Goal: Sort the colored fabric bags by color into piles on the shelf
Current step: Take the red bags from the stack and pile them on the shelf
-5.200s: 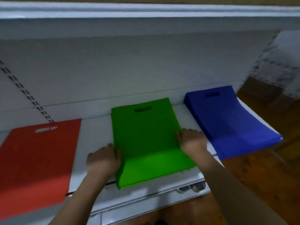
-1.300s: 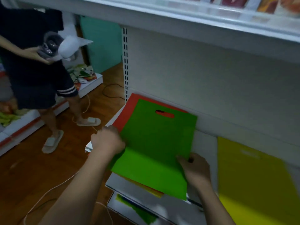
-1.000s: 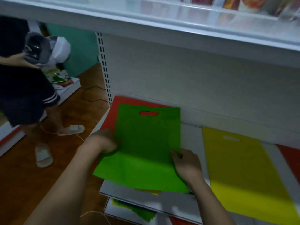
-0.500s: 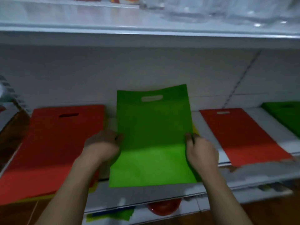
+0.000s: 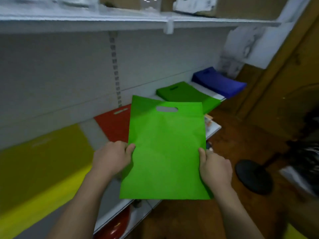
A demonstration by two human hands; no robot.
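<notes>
I am holding a bright green fabric bag [image 5: 166,152] in the centre of the frame, its cut-out handle toward the top, lifted in front of the white shelf [image 5: 96,133]. My left hand [image 5: 112,156] is pinching its left edge, thumb on the front, and my right hand [image 5: 214,167] is gripping its right edge the same way, so both sets of fingers are grasping the bag. Along the shelf the piles are lying in a row: a yellow pile [image 5: 43,161] at lower left, a red pile [image 5: 114,123] partly hidden behind my bag, a green pile [image 5: 186,94] right of centre just past the bag's top edge, and a blue pile [image 5: 219,81] furthest off at upper right.
</notes>
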